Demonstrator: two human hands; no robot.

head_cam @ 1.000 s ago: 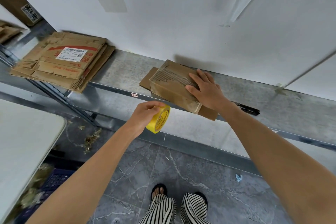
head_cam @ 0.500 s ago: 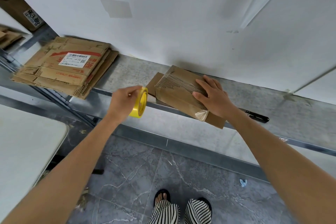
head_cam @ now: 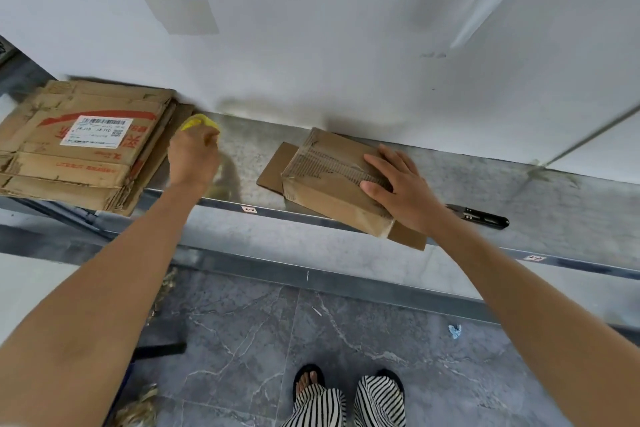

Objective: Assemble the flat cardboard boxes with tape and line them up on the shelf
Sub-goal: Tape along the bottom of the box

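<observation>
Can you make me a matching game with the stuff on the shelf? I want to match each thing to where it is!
Things
1. yellow tape roll
2. small box
3. stack of flat boxes
4. black tool

Places
A. at the left end of the shelf
B. under the right hand
C. lying to the right of the small box
D. held in the left hand

Pairs: 1-D, 2-B, 3-A, 4-C

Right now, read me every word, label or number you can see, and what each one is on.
Nothing reads clearly.
White barcode label on the flat cardboard stack: print blurred.
Red lettering on that stack: blurred.
Shelf-edge stickers: too small.
</observation>
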